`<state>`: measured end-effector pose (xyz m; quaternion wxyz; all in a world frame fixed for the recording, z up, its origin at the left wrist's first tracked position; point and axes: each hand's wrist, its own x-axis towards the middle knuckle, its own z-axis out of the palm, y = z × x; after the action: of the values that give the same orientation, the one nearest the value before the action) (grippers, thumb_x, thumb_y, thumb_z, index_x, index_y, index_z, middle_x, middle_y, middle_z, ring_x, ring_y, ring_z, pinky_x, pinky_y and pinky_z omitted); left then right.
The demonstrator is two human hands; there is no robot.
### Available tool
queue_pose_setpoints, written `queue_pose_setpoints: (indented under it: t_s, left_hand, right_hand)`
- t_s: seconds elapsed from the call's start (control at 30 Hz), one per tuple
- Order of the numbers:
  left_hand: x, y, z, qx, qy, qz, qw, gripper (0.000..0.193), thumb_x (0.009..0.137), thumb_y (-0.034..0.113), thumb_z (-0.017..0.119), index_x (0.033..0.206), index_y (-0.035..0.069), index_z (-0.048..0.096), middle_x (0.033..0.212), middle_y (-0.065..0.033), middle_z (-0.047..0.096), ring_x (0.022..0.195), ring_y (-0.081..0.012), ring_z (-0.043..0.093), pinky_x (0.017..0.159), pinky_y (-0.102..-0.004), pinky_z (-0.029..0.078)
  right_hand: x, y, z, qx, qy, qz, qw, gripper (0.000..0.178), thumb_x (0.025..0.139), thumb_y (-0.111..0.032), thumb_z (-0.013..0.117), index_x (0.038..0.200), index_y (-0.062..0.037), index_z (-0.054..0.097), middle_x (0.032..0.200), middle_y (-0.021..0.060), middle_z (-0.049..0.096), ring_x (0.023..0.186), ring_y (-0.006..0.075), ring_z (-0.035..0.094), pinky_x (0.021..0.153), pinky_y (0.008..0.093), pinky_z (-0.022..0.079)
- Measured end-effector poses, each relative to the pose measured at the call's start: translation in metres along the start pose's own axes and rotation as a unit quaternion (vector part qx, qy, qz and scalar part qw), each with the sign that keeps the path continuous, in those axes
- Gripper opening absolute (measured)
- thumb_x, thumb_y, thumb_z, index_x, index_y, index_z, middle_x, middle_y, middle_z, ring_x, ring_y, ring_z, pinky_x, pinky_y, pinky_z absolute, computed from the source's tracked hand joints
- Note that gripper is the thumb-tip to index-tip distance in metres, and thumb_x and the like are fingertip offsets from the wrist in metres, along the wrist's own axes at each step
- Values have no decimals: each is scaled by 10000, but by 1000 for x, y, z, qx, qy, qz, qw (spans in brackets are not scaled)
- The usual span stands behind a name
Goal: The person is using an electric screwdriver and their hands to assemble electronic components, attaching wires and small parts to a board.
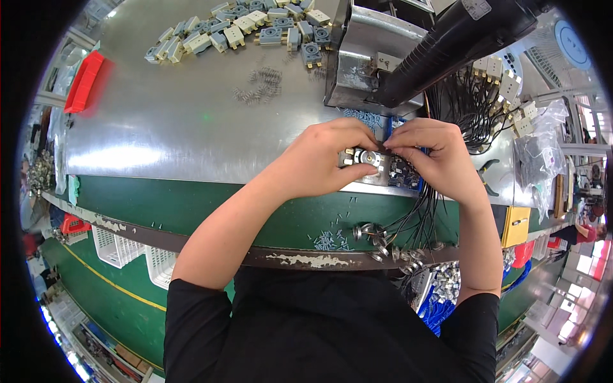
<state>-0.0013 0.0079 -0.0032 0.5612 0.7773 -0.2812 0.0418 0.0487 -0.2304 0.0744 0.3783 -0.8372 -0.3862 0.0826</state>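
Note:
My left hand (322, 150) grips a small plug-like part (369, 157) between thumb and fingers. A round metal piece shows on its face, and brass-coloured prongs stick out on its left side. Close by on the right, my right hand (437, 150) is closed in a pinch at the part's upper right. Whatever its fingertips hold is too small to make out. Below those fingertips lies a blue-edged tray of small dark pieces (401, 173). Just beyond both hands is a pile of screws (364, 118).
Grey and white plug housings (246, 29) cover the far bench, with loose springs (260, 84) nearer. A thick black cylindrical tool (456, 48) slants over a metal stand (361, 64). Black wires (472, 112), pliers (488, 177) and a yellow pad (516, 226) lie right; screws (330, 240) lie near the front edge.

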Motion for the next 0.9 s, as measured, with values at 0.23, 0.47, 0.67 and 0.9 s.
queue_pose_setpoints:
  t_s: [0.23,0.47,0.67,0.9]
  left_hand:
    - [-1,1,0,10,2,-3,1000,302,801,89,850,1065,8,729,1123,-140,732,1039,-333,707,903,-411,565]
    - [0,4,0,10,-1,-22,1000,320,798,87,849,1076,13,709,1107,-134,725,1031,-327,705,904,-406,565]
    - [3,6,-1,12,5,-29,999,331,830,177,840,1084,41,675,1104,-114,707,1003,-335,697,855,-423,568]
    - [1,5,-2,19,-8,-10,1000,340,794,81,840,1110,3,741,1161,-140,737,1062,-338,716,925,-408,572]
  right_hand:
    - [8,-19,-1,80,-29,130,988,134,833,57,762,961,49,724,882,119,747,871,172,732,822,307,571]
    - [14,-16,8,43,-44,114,992,186,844,79,731,980,38,611,846,126,724,842,199,741,791,326,571]
    - [10,-16,13,-24,-41,52,998,214,845,72,738,997,27,594,852,171,716,802,291,753,721,343,560]
    - [2,-13,15,-171,41,33,984,273,803,-3,812,983,-11,608,808,127,693,775,289,727,682,349,544]
